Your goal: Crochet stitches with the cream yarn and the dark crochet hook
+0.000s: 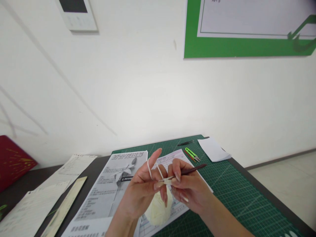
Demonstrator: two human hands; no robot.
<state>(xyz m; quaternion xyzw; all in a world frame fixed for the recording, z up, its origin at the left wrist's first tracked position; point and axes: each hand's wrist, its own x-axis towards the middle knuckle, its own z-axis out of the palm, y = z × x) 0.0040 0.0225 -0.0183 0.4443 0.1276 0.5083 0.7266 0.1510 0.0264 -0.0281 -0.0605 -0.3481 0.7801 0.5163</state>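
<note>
Yarn strand (149,168) ran taut over my raised left index finger, down to the small worked piece (168,180) pinched in my left hand (142,191). My right hand (189,189) was closed on the crochet hook (195,169), tip at the piece, hands touching. The yarn ball (158,210) sat beneath them on the instruction sheet (111,187). Judgement: keep tension even, pinch close to the hook, turn from the wrist.

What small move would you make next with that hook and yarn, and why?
Probably catch the taut yarn with the crochet hook, I'd judge. The right hand holds the hook with its working end at the small pale piece pinched by the left hand, and the yarn runs over the raised left index finger right beside it.
</note>
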